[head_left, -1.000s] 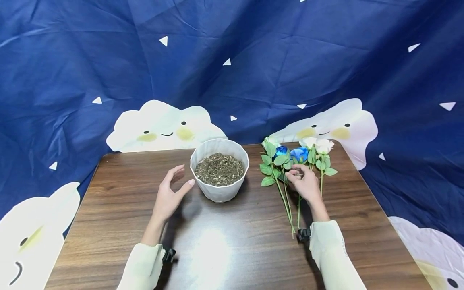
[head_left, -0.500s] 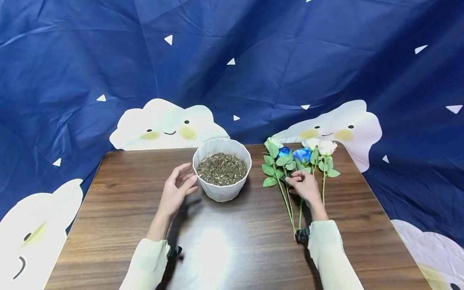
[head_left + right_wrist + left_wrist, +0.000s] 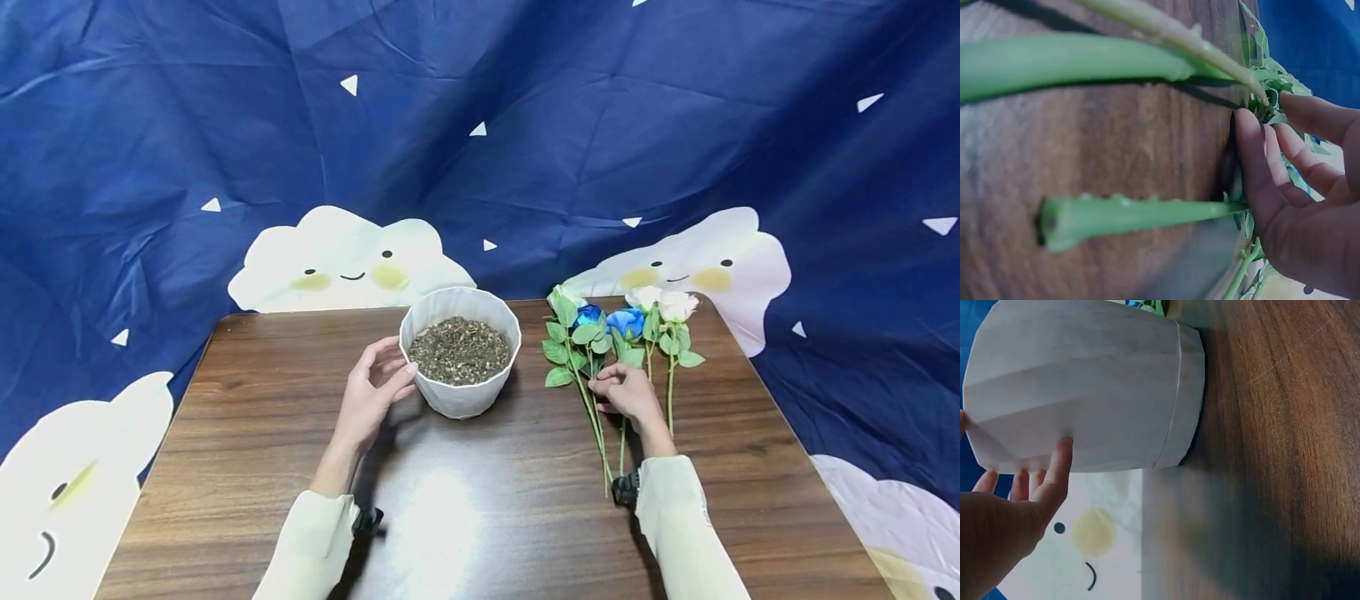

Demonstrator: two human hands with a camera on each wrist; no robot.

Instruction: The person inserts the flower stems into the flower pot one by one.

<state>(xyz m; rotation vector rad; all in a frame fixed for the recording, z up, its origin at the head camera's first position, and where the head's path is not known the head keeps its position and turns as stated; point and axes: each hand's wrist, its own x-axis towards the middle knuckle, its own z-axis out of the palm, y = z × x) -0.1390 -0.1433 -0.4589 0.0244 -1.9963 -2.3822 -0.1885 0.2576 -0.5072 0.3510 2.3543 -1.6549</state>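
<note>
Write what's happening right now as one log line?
left hand: touching white pot | right hand: at flower stems | pot: upright, soil inside | flowers: lying on table

l. forearm (image 3: 307,546) & r. forearm (image 3: 688,521) reach fwd, well apart, each angled slightly inward. l. hand (image 3: 367,398) has thumb (image 3: 396,382) held off fr. the others, gently bent, approx. c-shaped. r. hand (image 3: 633,396), approx. level w/ it, has fingers bent, tips close w/ small gaps btwn.
</note>
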